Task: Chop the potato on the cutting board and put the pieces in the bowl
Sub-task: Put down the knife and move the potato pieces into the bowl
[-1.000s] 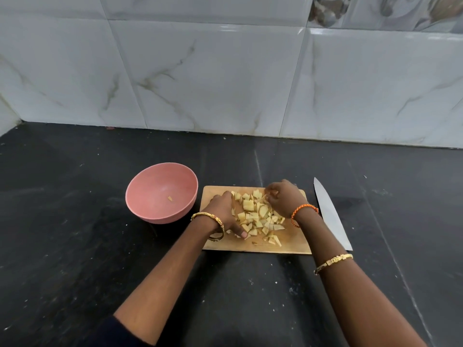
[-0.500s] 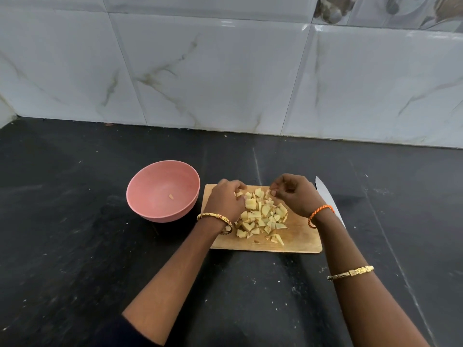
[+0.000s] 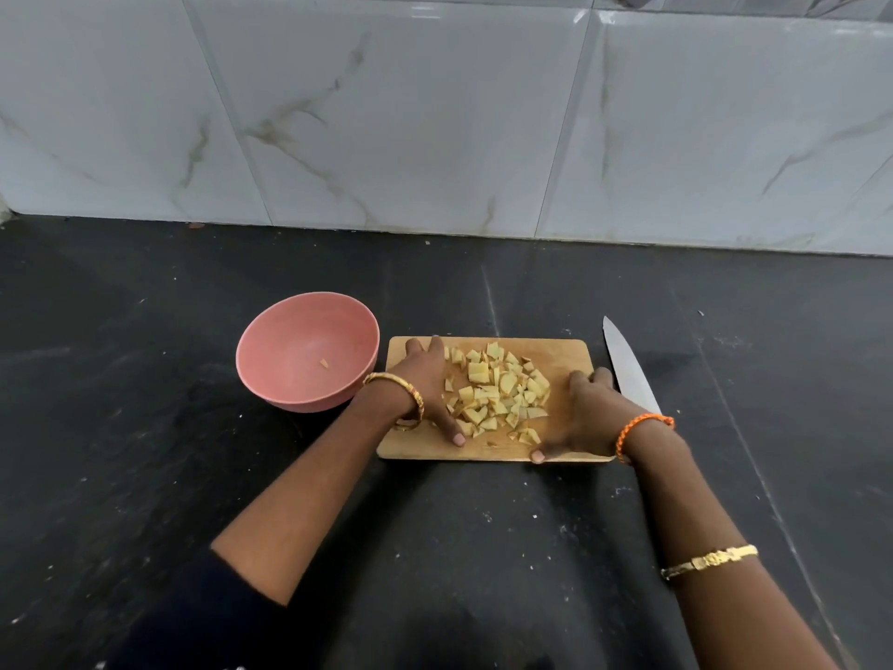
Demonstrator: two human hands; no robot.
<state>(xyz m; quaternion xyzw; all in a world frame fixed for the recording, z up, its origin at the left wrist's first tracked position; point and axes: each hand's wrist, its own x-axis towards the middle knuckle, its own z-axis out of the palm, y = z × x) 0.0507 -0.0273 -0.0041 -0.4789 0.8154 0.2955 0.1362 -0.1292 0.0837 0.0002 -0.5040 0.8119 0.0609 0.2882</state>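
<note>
A pile of chopped potato pieces [image 3: 497,391] lies on the wooden cutting board [image 3: 563,353]. My left hand [image 3: 425,389] rests flat on the board against the pile's left side, fingers straight. My right hand [image 3: 587,415] lies flat at the pile's right side, fingers spread, thumb at the board's near edge. Neither hand holds anything. The pink bowl [image 3: 270,350] stands just left of the board, with one small potato piece [image 3: 324,363] inside it.
A knife blade [image 3: 630,367] lies on the black counter [image 3: 145,452] just right of the board, its handle hidden behind my right wrist. A white tiled wall [image 3: 435,113] runs along the back of the counter.
Both hands have dropped from curled positions at the pile's far end. They have opened flat on either side of the pile, the right one moving toward the board's right edge.
</note>
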